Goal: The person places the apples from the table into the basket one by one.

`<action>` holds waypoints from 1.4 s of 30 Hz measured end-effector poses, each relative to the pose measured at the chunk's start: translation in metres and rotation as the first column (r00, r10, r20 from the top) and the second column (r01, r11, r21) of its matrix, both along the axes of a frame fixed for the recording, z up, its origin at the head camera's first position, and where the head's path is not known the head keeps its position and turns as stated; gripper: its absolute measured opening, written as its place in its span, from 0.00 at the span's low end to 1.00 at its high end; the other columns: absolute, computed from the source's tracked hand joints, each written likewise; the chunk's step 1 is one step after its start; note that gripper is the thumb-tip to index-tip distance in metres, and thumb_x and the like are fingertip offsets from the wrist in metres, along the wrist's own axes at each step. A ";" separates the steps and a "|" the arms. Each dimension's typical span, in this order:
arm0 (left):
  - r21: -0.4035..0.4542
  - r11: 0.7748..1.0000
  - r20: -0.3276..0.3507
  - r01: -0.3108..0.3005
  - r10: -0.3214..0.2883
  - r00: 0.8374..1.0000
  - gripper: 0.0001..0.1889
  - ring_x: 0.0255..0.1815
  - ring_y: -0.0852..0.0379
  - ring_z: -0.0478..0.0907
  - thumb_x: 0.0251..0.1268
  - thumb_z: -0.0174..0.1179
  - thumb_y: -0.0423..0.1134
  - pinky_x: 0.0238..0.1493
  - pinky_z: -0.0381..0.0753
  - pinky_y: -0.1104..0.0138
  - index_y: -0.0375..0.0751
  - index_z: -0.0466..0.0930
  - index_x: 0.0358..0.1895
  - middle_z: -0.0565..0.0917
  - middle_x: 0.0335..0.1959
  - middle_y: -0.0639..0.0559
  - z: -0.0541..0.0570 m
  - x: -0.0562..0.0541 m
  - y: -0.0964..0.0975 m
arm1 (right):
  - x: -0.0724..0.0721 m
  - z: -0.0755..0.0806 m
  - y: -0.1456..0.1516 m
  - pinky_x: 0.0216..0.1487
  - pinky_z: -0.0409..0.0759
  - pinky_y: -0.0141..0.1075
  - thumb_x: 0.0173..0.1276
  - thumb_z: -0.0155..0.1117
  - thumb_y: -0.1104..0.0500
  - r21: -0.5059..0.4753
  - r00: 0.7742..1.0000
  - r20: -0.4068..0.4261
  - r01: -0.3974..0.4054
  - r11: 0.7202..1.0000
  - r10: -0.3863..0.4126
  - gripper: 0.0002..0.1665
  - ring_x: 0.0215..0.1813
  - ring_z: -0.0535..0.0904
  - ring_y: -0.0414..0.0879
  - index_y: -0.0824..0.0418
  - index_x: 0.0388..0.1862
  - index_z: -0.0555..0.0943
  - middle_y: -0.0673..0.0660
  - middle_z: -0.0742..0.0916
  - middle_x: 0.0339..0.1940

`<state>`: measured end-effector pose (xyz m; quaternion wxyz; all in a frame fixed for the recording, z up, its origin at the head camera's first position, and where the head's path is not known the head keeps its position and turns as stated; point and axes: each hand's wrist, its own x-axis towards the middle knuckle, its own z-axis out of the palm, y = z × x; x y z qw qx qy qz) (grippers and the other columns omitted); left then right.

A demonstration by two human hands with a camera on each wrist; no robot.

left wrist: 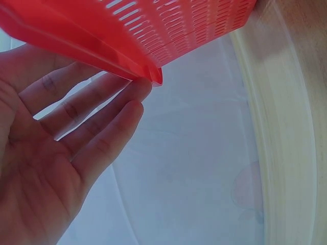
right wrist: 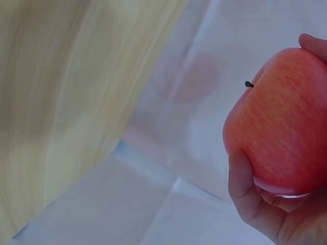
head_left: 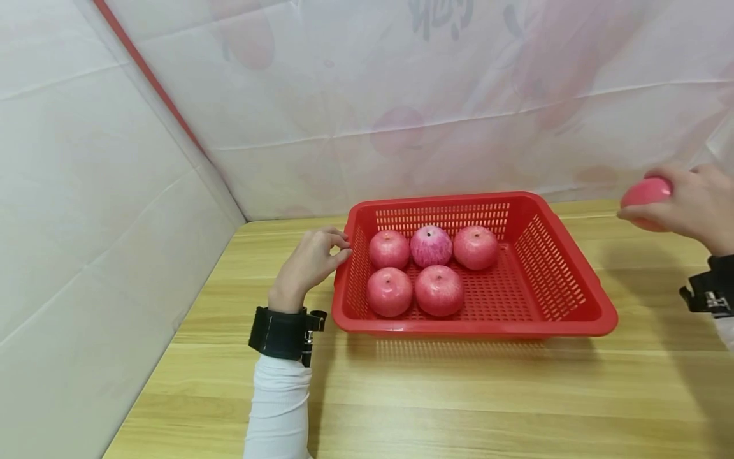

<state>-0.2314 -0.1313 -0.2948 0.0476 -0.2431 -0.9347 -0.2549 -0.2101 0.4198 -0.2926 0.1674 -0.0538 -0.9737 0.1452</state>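
Note:
A red plastic basket (head_left: 476, 327) with slotted walls stands on the wooden table. Inside lie several red apples: three along the back, including a streaked purplish-pink one (head_left: 431, 246), and two in front, one of them an apple (head_left: 389, 292) at the left. My left hand (head_left: 306, 264) is at the basket's left rim; in the left wrist view its nearly straight fingers (left wrist: 110, 145) touch the underside of the rim (left wrist: 76, 43). Off to the right of the basket, my right hand (head_left: 702, 204) holds another red apple (right wrist: 281, 122) above the table, thumb and fingers curled round it.
Pale printed cloth walls (head_left: 344, 127) rise behind the table and along its left side. The wooden tabletop (head_left: 459, 401) extends in front of the basket and to both sides. Black straps (head_left: 281, 333) go round both wrists.

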 end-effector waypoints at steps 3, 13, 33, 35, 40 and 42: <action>-0.001 1.000 -0.002 -0.001 0.001 1.000 0.09 0.52 0.43 0.81 0.69 0.65 0.32 0.46 0.87 0.60 0.30 0.89 0.47 0.84 0.53 0.38 -0.001 0.000 0.000 | -0.001 0.002 -0.002 0.42 0.66 0.71 0.60 0.68 0.47 0.006 1.000 -0.002 -0.011 1.000 0.011 0.39 0.52 0.61 0.77 0.72 0.59 0.68 0.85 0.70 0.48; 0.002 1.000 0.000 -0.002 0.002 1.000 0.09 0.52 0.43 0.80 0.68 0.65 0.31 0.47 0.86 0.58 0.30 0.89 0.47 0.84 0.52 0.38 -0.001 -0.001 0.000 | -0.004 0.012 -0.012 0.38 0.67 0.69 0.59 0.70 0.45 0.023 0.999 0.008 -0.035 0.999 0.035 0.38 0.52 0.61 0.75 0.70 0.57 0.71 0.83 0.70 0.46; -0.001 1.000 -0.008 -0.001 0.001 1.000 0.10 0.52 0.40 0.81 0.68 0.65 0.31 0.46 0.87 0.59 0.30 0.89 0.47 0.84 0.52 0.37 0.000 0.000 -0.001 | 0.003 0.036 -0.042 0.28 0.67 0.55 0.56 0.73 0.41 0.099 0.994 0.011 -0.111 0.989 0.111 0.38 0.46 0.67 0.69 0.63 0.57 0.75 0.78 0.76 0.40; -0.002 1.000 -0.008 -0.002 0.002 1.000 0.10 0.53 0.40 0.81 0.68 0.65 0.31 0.46 0.87 0.59 0.30 0.89 0.47 0.84 0.53 0.37 0.000 -0.001 0.000 | 0.003 0.036 -0.045 0.29 0.67 0.55 0.55 0.73 0.40 0.110 0.994 0.008 -0.111 0.988 0.110 0.38 0.46 0.68 0.68 0.63 0.56 0.75 0.78 0.76 0.40; -0.004 1.000 -0.003 -0.002 0.002 1.000 0.10 0.53 0.41 0.80 0.69 0.65 0.32 0.46 0.86 0.59 0.30 0.89 0.47 0.84 0.53 0.38 -0.001 -0.001 0.000 | 0.004 0.036 -0.048 0.30 0.66 0.56 0.53 0.75 0.41 0.114 0.992 -0.004 -0.127 0.985 0.128 0.38 0.46 0.68 0.69 0.63 0.55 0.76 0.79 0.76 0.41; -0.005 1.000 -0.002 -0.003 0.003 1.000 0.10 0.53 0.42 0.80 0.69 0.65 0.32 0.47 0.86 0.59 0.30 0.89 0.47 0.84 0.53 0.38 -0.001 -0.001 0.000 | 0.003 0.037 -0.049 0.29 0.67 0.56 0.53 0.75 0.42 0.107 0.991 -0.009 -0.134 0.985 0.136 0.39 0.47 0.67 0.69 0.63 0.56 0.76 0.79 0.76 0.42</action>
